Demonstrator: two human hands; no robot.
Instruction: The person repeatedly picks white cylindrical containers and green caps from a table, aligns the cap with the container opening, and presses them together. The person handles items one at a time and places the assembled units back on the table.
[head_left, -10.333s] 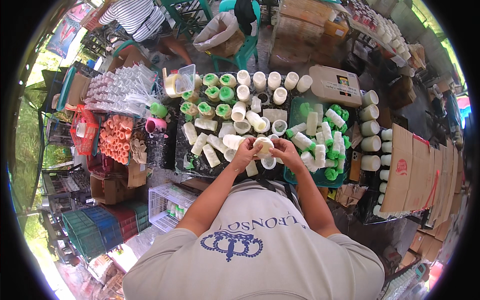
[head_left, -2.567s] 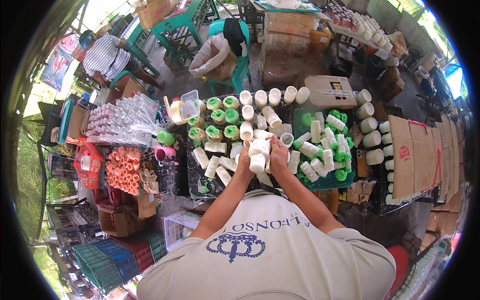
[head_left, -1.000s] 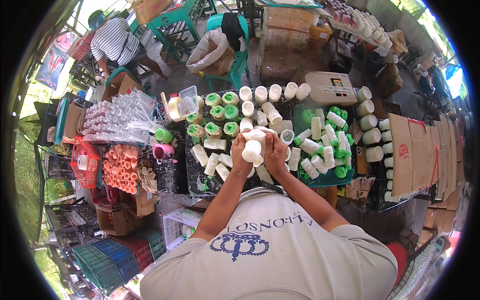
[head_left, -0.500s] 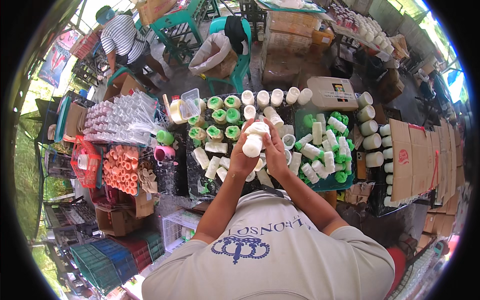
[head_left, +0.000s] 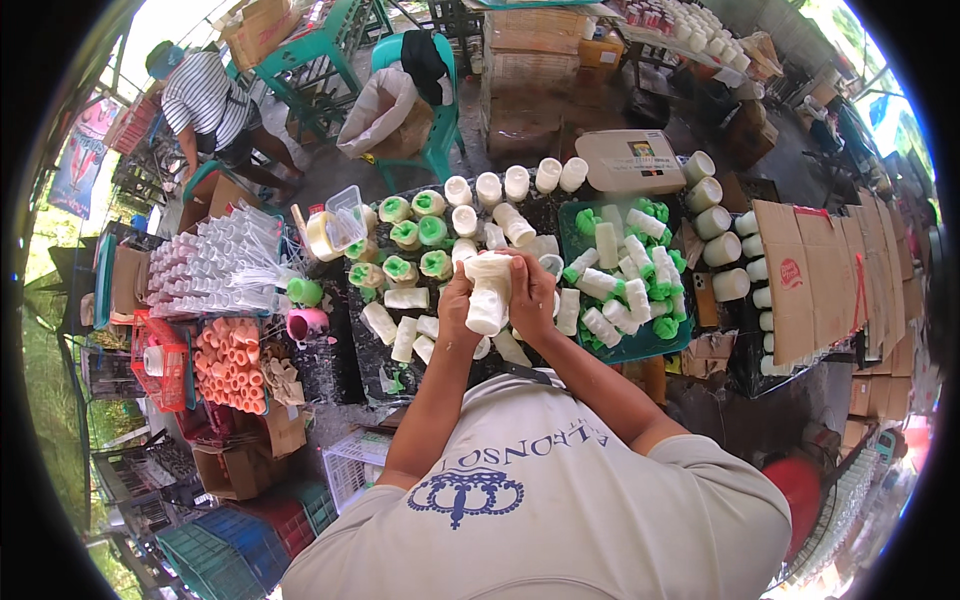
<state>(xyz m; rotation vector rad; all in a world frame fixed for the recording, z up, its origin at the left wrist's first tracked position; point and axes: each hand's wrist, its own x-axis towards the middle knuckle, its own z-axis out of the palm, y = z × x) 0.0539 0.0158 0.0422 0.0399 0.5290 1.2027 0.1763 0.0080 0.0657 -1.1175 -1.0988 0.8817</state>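
Note:
Above the table, between my two hands, is a white cylinder with a soft, folded upper part [head_left: 488, 305]. Its smooth rounded end points toward me. My left hand [head_left: 457, 312] grips its left side with curled fingers. On the opposite side my right hand [head_left: 532, 298] is closed round the folded part, thumb and fingers pressing into it. White knobbly cylinders [head_left: 380, 322] lie about my hands on the dark table. Behind my left hand stand white cups with green tops [head_left: 405, 235]. A green tray [head_left: 640, 345] right of my hands holds white cylinders and bright green lumps.
White jars [head_left: 712, 222] stand along the right, beside cardboard sheets [head_left: 795, 285]. At left are white ridged pieces [head_left: 205, 265], orange pieces [head_left: 228, 365], a tape roll [head_left: 322, 236] and a pink cup [head_left: 307, 323]. Another person [head_left: 215, 110] bends over at far left.
My fingers have gone from cupping the white cylinder to gripping its folded part, which looks more bunched. The whole view has shifted, so the table sits further left.

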